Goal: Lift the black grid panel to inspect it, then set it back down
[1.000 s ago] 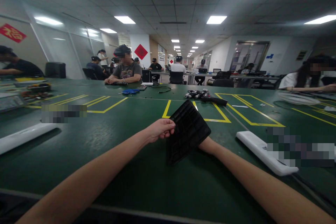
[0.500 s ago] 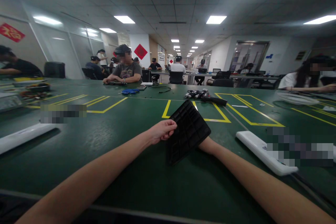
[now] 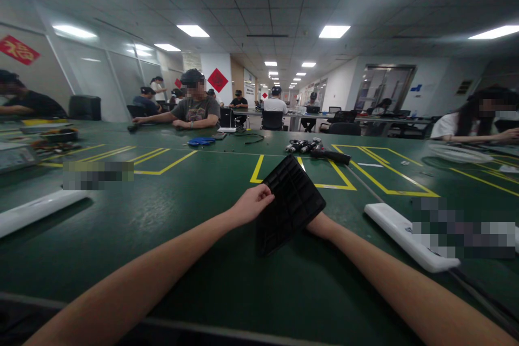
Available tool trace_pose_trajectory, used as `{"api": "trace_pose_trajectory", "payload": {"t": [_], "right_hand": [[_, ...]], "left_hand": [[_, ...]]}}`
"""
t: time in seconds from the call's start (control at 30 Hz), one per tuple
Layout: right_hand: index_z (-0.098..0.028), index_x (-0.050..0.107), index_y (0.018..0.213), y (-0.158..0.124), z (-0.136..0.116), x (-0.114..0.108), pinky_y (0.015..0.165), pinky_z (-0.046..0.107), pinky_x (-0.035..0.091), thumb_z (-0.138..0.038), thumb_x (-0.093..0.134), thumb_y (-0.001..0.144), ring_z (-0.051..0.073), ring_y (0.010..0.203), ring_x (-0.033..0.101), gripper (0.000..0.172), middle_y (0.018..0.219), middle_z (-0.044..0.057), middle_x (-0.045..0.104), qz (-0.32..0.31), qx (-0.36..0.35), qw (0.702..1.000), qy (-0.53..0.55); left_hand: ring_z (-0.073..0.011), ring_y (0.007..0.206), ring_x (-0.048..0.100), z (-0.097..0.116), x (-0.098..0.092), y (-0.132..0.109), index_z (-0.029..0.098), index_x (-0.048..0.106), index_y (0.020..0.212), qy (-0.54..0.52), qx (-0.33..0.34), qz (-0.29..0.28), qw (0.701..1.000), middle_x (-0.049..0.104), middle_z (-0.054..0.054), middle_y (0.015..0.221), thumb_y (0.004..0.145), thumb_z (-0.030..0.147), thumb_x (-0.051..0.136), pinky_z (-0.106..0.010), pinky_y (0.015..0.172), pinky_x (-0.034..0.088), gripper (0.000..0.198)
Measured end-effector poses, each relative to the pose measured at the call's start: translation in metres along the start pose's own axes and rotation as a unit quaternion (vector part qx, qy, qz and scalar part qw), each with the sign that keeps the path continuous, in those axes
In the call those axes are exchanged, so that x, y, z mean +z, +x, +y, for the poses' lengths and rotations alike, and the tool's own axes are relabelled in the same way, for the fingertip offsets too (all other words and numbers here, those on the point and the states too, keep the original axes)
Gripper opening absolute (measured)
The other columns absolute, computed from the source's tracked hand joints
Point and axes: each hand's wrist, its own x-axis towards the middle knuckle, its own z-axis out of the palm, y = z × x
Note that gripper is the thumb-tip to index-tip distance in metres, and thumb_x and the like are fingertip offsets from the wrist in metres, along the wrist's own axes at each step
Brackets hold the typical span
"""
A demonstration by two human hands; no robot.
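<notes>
A black gridded tray [image 3: 290, 203] is held tilted up above the green table [image 3: 182, 238], its ribbed side toward me. My left hand [image 3: 253, 203] grips the tray's left edge with fingers curled on it. My right hand [image 3: 318, 223] is behind the tray's lower right side; only the wrist shows and its fingers are hidden.
A long white bar [image 3: 409, 235] lies to the right, another white bar [image 3: 38, 211] to the left. Black tools and connectors [image 3: 316, 148] lie beyond the yellow floor-style markings [image 3: 259, 167]. Other people sit at the far side and both ends of the table.
My hands and the tray have barely moved. The person across the table has stretched an arm out to the left.
</notes>
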Motion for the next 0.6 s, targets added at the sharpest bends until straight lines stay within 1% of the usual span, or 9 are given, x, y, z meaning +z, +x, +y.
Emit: {"api": "trace_pose_trajectory", "payload": {"t": [0.1,0.2,0.33,0.4,0.43,0.5,0.53,0.57,0.6], "right_hand": [[-0.021,0.049,0.122,0.000,-0.002,-0.001,0.103,0.042,0.031,-0.043,0.045,0.082,0.022,0.119,0.044,0.045,0.129,0.008,0.049,-0.002,0.005,1.000,0.012],[-0.022,0.049,0.121,0.000,-0.003,-0.001,0.103,0.042,0.031,-0.042,0.043,0.083,0.021,0.119,0.044,0.044,0.129,0.007,0.049,-0.006,-0.002,1.000,0.025],[-0.021,0.050,0.120,0.000,-0.002,0.002,0.103,0.042,0.032,-0.046,0.044,0.082,0.021,0.117,0.046,0.047,0.126,0.008,0.052,0.010,-0.010,0.999,0.033],[-0.021,0.050,0.120,0.001,-0.001,0.003,0.103,0.042,0.032,-0.049,0.042,0.082,0.021,0.117,0.046,0.048,0.126,0.008,0.052,0.010,-0.011,0.999,0.031],[-0.022,0.050,0.121,0.001,-0.001,0.003,0.103,0.041,0.032,-0.050,0.041,0.082,0.021,0.117,0.046,0.048,0.126,0.007,0.052,0.008,-0.012,0.999,0.030],[-0.022,0.049,0.122,0.002,-0.003,0.003,0.103,0.041,0.032,-0.052,0.038,0.083,0.020,0.118,0.046,0.050,0.127,0.007,0.051,0.005,-0.016,0.999,0.027],[-0.022,0.049,0.122,0.002,-0.004,0.002,0.104,0.040,0.032,-0.052,0.037,0.083,0.020,0.118,0.045,0.051,0.128,0.007,0.050,0.002,-0.019,1.000,0.023],[-0.021,0.048,0.123,0.002,-0.005,0.001,0.105,0.040,0.030,-0.052,0.036,0.084,0.020,0.119,0.044,0.052,0.129,0.007,0.049,-0.002,-0.022,1.000,0.018],[-0.022,0.047,0.124,0.002,-0.007,0.001,0.105,0.040,0.029,-0.052,0.035,0.084,0.020,0.121,0.042,0.052,0.130,0.007,0.048,-0.007,-0.024,1.000,0.012]], "left_hand": [[-0.0110,0.061,0.045,0.003,-0.004,0.000,0.017,0.053,0.079,-0.010,0.016,-0.027,0.999,0.051,0.001,0.069,0.077,0.028,0.049,-0.021,0.055,0.035,0.012],[-0.0112,0.062,0.046,0.005,-0.008,0.000,0.016,0.055,0.083,-0.008,0.004,-0.022,1.000,0.053,0.000,0.071,0.074,0.030,0.053,-0.021,0.056,0.036,0.016],[-0.0119,0.061,0.048,0.006,-0.011,-0.002,0.016,0.058,0.077,0.025,0.002,-0.027,0.999,0.054,0.000,0.068,0.072,0.030,0.055,-0.021,0.054,0.036,0.015],[-0.0114,0.059,0.047,0.007,-0.011,-0.002,0.016,0.058,0.073,0.027,0.004,-0.016,1.000,0.053,0.000,0.064,0.070,0.026,0.055,-0.021,0.053,0.035,0.010],[-0.0110,0.057,0.047,0.007,-0.011,-0.001,0.016,0.057,0.071,0.012,-0.005,-0.007,1.000,0.052,0.001,0.062,0.069,0.022,0.056,-0.021,0.052,0.034,0.007],[-0.0104,0.054,0.046,0.008,-0.012,0.000,0.015,0.054,0.070,-0.071,-0.053,0.009,0.996,0.049,0.002,0.059,0.066,0.016,0.054,-0.021,0.049,0.034,0.004],[-0.0103,0.053,0.047,0.009,-0.012,0.001,0.015,0.052,0.070,-0.140,-0.090,0.018,0.986,0.048,0.002,0.059,0.065,0.014,0.052,-0.020,0.048,0.035,0.005],[-0.0102,0.053,0.048,0.009,-0.014,0.002,0.015,0.049,0.070,-0.218,-0.130,0.026,0.967,0.048,0.001,0.060,0.065,0.013,0.050,-0.020,0.047,0.035,0.006],[-0.0100,0.053,0.049,0.009,-0.015,0.003,0.015,0.047,0.070,-0.293,-0.167,0.031,0.941,0.048,0.001,0.062,0.065,0.013,0.048,-0.020,0.046,0.036,0.005]]}}
